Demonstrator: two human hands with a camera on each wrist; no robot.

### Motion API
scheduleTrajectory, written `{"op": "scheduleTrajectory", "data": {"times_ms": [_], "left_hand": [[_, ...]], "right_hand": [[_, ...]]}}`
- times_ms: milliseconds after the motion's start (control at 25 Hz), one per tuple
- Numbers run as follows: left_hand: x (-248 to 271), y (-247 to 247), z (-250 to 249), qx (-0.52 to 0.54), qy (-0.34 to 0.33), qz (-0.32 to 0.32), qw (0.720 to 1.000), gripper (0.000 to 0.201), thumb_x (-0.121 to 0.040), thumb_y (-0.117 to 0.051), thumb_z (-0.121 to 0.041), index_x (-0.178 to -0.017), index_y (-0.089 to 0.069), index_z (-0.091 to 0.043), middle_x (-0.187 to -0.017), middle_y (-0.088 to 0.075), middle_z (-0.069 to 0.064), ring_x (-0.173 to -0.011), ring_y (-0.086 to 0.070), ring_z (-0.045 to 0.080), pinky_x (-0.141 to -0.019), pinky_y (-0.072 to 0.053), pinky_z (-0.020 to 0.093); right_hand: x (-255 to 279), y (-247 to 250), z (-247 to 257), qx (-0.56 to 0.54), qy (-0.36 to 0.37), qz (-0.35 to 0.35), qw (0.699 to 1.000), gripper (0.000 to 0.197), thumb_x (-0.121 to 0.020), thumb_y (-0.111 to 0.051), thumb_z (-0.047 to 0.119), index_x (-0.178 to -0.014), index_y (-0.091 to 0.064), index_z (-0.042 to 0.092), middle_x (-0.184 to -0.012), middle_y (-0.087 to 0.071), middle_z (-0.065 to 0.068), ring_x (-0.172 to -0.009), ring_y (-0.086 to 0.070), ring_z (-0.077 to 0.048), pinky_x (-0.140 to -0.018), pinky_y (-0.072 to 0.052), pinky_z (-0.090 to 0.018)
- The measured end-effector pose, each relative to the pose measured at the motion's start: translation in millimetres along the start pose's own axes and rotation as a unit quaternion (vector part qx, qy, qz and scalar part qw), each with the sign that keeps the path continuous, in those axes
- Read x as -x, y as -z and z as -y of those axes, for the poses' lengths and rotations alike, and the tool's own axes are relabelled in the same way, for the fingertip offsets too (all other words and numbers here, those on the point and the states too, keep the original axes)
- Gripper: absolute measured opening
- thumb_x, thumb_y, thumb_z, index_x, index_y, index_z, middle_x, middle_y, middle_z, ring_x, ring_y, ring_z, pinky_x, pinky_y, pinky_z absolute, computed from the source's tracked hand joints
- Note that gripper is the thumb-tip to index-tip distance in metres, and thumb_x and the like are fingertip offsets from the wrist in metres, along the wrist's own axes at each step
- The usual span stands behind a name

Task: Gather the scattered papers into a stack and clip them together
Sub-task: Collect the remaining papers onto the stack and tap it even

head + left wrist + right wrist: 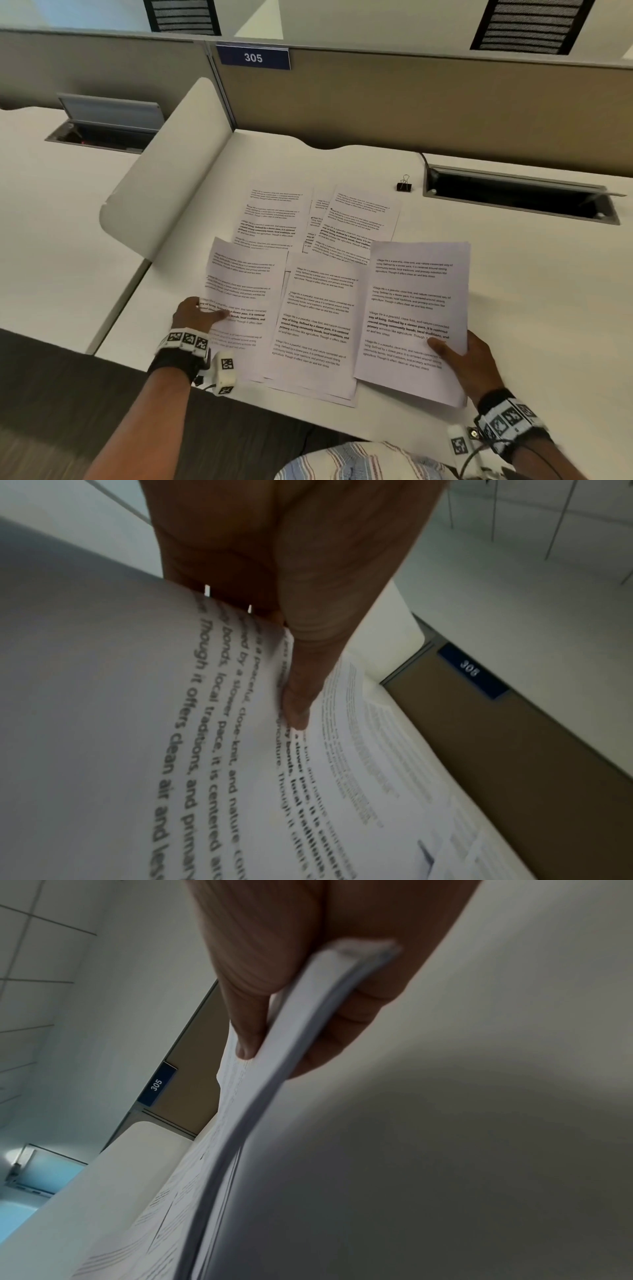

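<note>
Several printed sheets lie spread over the white desk [513, 308]. My right hand [460, 356] pinches the lower right edge of a small bundle of sheets [411, 308], thumb on top, and holds it slightly off the desk; the bundle's edge [284, 1053] shows between thumb and fingers in the right wrist view. My left hand [197, 313] grips the left edge of the leftmost sheet [239, 284], thumb [301, 685] on the print. More sheets [318, 308] lie between the hands and further back [274, 216]. A black binder clip [404, 185] stands at the back right.
A cable slot [513, 195] is sunk in the desk at the back right, just beyond the clip. A beige partition with a blue "305" label [253, 57] closes the back. A curved white divider [164, 171] borders the desk on the left.
</note>
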State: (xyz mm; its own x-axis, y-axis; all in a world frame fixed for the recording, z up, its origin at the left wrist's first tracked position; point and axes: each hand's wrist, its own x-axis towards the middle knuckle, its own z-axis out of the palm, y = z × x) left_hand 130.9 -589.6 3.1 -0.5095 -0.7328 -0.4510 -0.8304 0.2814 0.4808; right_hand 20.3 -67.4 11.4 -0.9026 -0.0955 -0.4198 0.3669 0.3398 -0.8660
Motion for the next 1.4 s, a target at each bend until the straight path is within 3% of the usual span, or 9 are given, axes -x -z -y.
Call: {"op": "scheduleTrajectory", "data": {"times_ms": [160, 280, 400, 520, 680, 960, 1120, 1240, 1400], "left_hand": [[23, 20, -5, 0.064, -0.046, -0.011, 0.997, 0.024, -0.074, -0.088, -0.023, -0.087, -0.074, -0.009, -0.08, -0.075, 0.006, -0.081, -0.073, 0.031, -0.066, -0.055, 0.032], [42, 40, -20, 0.06, -0.08, -0.03, 0.995, 0.022, -0.077, -0.086, -0.025, -0.088, -0.073, -0.01, -0.078, -0.073, 0.003, -0.076, -0.072, 0.026, -0.063, -0.054, 0.031], [62, 64, -40, 0.07, -0.115, -0.045, 0.99, 0.016, -0.08, -0.084, -0.026, -0.089, -0.073, -0.017, -0.077, -0.072, -0.002, -0.072, -0.071, 0.021, -0.057, -0.049, 0.027], [81, 84, -58, 0.081, -0.142, -0.049, 0.985, 0.014, -0.082, -0.082, -0.026, -0.082, -0.068, -0.026, -0.077, -0.07, -0.006, -0.073, -0.07, 0.019, -0.057, -0.047, 0.026], [104, 105, -76, 0.098, -0.155, -0.066, 0.981, 0.017, -0.084, -0.08, -0.029, -0.097, -0.07, -0.023, -0.083, -0.07, -0.008, -0.076, -0.069, 0.016, -0.059, -0.048, 0.027], [138, 126, -98, 0.168, -0.163, -0.084, 0.969, 0.02, -0.082, -0.082, -0.031, -0.098, -0.073, -0.023, -0.09, -0.076, -0.006, -0.08, -0.073, 0.016, -0.065, -0.053, 0.03], [149, 121, -113, 0.234, -0.182, -0.04, 0.954, 0.023, -0.078, -0.085, -0.028, -0.099, -0.075, -0.025, -0.09, -0.08, -0.004, -0.08, -0.077, 0.015, -0.072, -0.058, 0.034], [145, 100, -127, 0.293, -0.196, 0.018, 0.936, 0.029, -0.076, -0.086, -0.022, -0.103, -0.076, -0.019, -0.095, -0.081, -0.002, -0.085, -0.078, 0.018, -0.078, -0.06, 0.037], [135, 48, -144, 0.376, -0.18, 0.103, 0.903, 0.045, -0.065, -0.09, -0.027, -0.106, -0.076, -0.014, -0.104, -0.079, 0.01, -0.096, -0.076, 0.032, -0.088, -0.058, 0.045]], "right_hand": [[-1, -2, 2, 0.002, 0.003, 0.006, 1.0, 0.036, -0.084, -0.08, 0.024, -0.115, -0.064, 0.015, -0.102, -0.074, 0.001, -0.088, -0.072, -0.018, -0.062, -0.056, -0.022], [-3, -7, 4, 0.003, 0.004, 0.011, 1.0, 0.035, -0.084, -0.08, 0.023, -0.114, -0.064, 0.015, -0.1, -0.073, 0.003, -0.086, -0.072, -0.016, -0.057, -0.055, -0.015], [-6, -12, 8, 0.004, 0.005, 0.019, 1.0, 0.034, -0.084, -0.08, 0.024, -0.113, -0.065, 0.016, -0.101, -0.074, 0.002, -0.086, -0.073, -0.017, -0.058, -0.055, -0.017], [-10, -14, 11, 0.002, 0.009, 0.025, 1.0, 0.035, -0.084, -0.08, 0.025, -0.114, -0.065, 0.016, -0.102, -0.074, 0.002, -0.086, -0.073, -0.018, -0.058, -0.056, -0.018], [-14, -16, 16, 0.001, 0.015, 0.028, 0.999, 0.036, -0.083, -0.081, 0.026, -0.114, -0.065, 0.018, -0.103, -0.075, 0.001, -0.086, -0.074, -0.018, -0.062, -0.058, -0.022], [-15, -14, 27, -0.02, 0.024, 0.026, 0.999, 0.033, -0.083, -0.081, 0.027, -0.112, -0.066, 0.019, -0.101, -0.076, 0.003, -0.084, -0.074, -0.016, -0.057, -0.057, -0.017], [-14, -11, 35, -0.038, 0.032, 0.027, 0.998, 0.029, -0.082, -0.082, 0.026, -0.108, -0.068, 0.021, -0.099, -0.077, 0.003, -0.076, -0.076, -0.012, -0.058, -0.058, -0.02], [-14, -15, 45, -0.054, 0.045, 0.041, 0.997, 0.031, -0.081, -0.083, 0.022, -0.108, -0.068, 0.019, -0.098, -0.077, 0.004, -0.075, -0.075, -0.008, -0.058, -0.058, -0.018], [-14, -27, 56, -0.068, 0.065, 0.074, 0.993, 0.036, -0.08, -0.083, 0.022, -0.112, -0.068, 0.017, -0.103, -0.078, 0.002, -0.089, -0.076, -0.017, -0.074, -0.063, -0.032]]}}
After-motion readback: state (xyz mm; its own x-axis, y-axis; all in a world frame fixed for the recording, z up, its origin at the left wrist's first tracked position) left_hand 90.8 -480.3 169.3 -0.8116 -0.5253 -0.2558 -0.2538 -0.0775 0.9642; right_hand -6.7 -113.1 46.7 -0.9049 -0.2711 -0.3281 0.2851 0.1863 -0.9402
